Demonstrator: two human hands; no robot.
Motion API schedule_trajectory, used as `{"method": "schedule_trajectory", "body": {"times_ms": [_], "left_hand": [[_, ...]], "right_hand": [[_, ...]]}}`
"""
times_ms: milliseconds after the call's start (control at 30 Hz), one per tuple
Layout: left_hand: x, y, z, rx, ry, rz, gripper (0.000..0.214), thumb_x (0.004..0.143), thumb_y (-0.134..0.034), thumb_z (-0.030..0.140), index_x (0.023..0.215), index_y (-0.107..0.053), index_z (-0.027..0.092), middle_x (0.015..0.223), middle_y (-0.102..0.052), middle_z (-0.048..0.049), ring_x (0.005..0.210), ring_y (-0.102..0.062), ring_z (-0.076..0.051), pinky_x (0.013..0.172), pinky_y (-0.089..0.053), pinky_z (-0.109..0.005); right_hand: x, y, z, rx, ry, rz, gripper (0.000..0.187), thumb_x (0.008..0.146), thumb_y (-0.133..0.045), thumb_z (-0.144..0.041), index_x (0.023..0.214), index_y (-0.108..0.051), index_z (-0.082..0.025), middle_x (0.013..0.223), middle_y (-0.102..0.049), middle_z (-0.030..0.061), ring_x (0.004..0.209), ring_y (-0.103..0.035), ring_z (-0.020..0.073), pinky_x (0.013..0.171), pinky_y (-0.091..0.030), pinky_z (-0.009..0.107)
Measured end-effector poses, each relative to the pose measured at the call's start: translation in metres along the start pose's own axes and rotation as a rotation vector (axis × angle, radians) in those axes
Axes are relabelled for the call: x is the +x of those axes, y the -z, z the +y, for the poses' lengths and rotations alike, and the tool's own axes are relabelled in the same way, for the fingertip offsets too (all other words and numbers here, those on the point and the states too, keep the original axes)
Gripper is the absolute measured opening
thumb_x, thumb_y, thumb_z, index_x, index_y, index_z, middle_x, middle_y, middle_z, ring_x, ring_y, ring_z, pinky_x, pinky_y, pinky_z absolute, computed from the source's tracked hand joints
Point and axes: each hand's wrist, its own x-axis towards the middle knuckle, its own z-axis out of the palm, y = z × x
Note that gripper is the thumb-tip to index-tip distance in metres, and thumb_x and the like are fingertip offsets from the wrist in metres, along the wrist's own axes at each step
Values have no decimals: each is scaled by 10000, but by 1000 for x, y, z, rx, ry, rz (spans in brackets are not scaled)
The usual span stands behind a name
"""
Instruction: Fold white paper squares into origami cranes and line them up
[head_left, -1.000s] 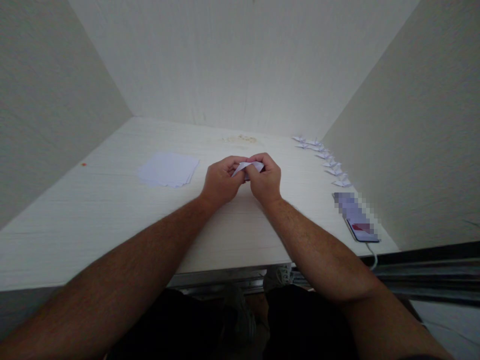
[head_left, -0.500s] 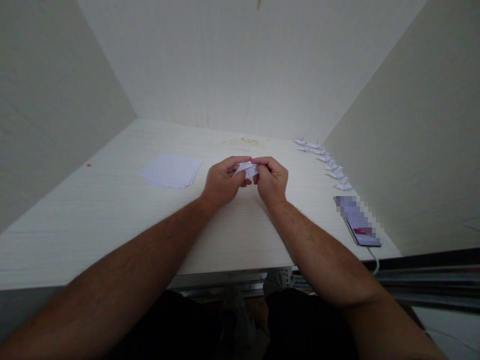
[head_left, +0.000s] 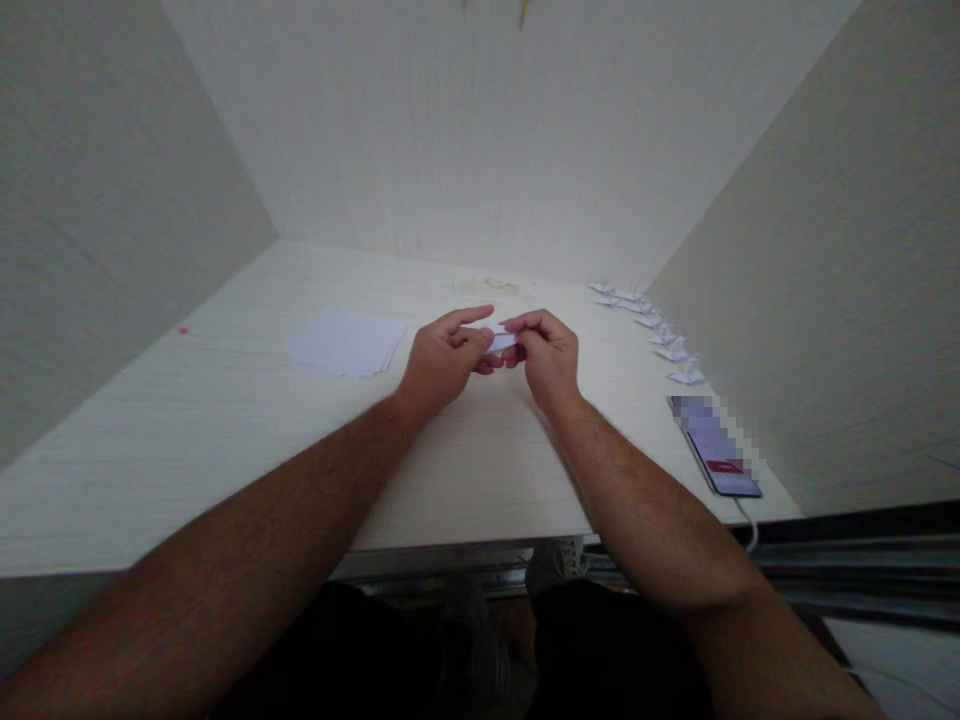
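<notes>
A small piece of folded white paper [head_left: 501, 343] is held between my two hands above the middle of the table. My left hand [head_left: 448, 350] pinches its left end with the thumb on top, while the index finger stretches out past it. On the other side, my right hand [head_left: 550, 352] grips the right end between thumb and fingers. Fingers cover much of the paper, so its full shape is hidden.
A stack of white paper sheets [head_left: 347, 342] lies left of my hands. Several folded white paper figures [head_left: 660, 330] line the table's right side. Nearer me is a phone [head_left: 712, 445] with a white cable [head_left: 748, 525]. Walls enclose the white table [head_left: 465, 480] on three sides.
The paper now shows as a narrower strip between my fingers. My left index finger has lifted away from the right fingertips, and the left thumb has shifted on the paper.
</notes>
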Motion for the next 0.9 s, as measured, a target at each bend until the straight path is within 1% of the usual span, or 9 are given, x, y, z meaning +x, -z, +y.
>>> {"method": "schedule_trajectory", "body": {"times_ms": [67, 167, 233, 300, 467, 700, 800, 900], "left_hand": [[0, 0, 1, -9, 44, -3, 497, 808, -738, 309, 1256, -666, 105, 763, -759, -70, 620, -718, -159, 600, -604, -269], [0, 0, 3, -19, 85, -5, 343, 777, -752, 282, 1061, -723, 92, 804, -767, -98, 670, -731, -174, 603, -589, -262], [0, 1, 4, -32, 96, -5, 273, 756, -765, 280, 960, -729, 102, 795, -764, -95, 698, -737, -186, 614, -587, -270], [0, 1, 4, -50, 107, -6, 251, 738, -777, 279, 917, -727, 110, 785, -761, -90, 718, -740, -194, 627, -586, -279], [1, 2, 5, -112, 152, -3, 217, 728, -763, 255, 879, -722, 105, 781, -755, -87, 699, -736, -189, 629, -583, -283], [3, 1, 8, -154, 222, 10, 127, 743, -718, 186, 835, -687, 104, 744, -733, -75, 636, -722, -168, 598, -576, -266], [3, 1, 8, -145, 216, 24, 123, 744, -712, 176, 842, -667, 117, 737, -728, -66, 625, -723, -171, 568, -568, -259], [3, 1, 6, -147, 193, 18, 143, 748, -720, 204, 849, -647, 135, 733, -726, -61, 621, -726, -180, 549, -563, -260]], "right_hand": [[0, 0, -1, 37, 5, -4, 96, 736, -525, -192, 731, -618, -216, 557, -588, -62, 437, -542, 88, 444, -443, 218], [-1, -1, -3, 9, 11, 8, 24, 739, -599, -235, 724, -599, -216, 553, -584, -64, 442, -540, 88, 446, -444, 220], [-2, -2, -4, -60, 17, 27, 103, 733, -664, -271, 726, -577, -218, 544, -567, -70, 444, -527, 84, 435, -417, 211], [-2, -3, -4, -109, 30, 38, 161, 721, -705, -284, 735, -558, -220, 558, -569, -69, 451, -520, 80, 429, -396, 207], [-1, -1, -1, -101, 43, 18, 137, 729, -701, -276, 813, -613, -211, 644, -625, -44, 478, -531, 84, 461, -429, 231], [0, 0, 1, -135, 71, 19, 89, 749, -674, -263, 818, -649, -212, 621, -601, -43, 506, -529, 97, 493, -440, 247], [-1, -1, 1, -143, 109, 27, 129, 739, -687, -257, 855, -651, -216, 690, -630, -31, 552, -540, 97, 531, -466, 255], [-1, -2, 2, -142, 136, 28, 184, 718, -705, -245, 885, -633, -220, 779, -656, -16, 608, -559, 100, 556, -487, 256]]}}
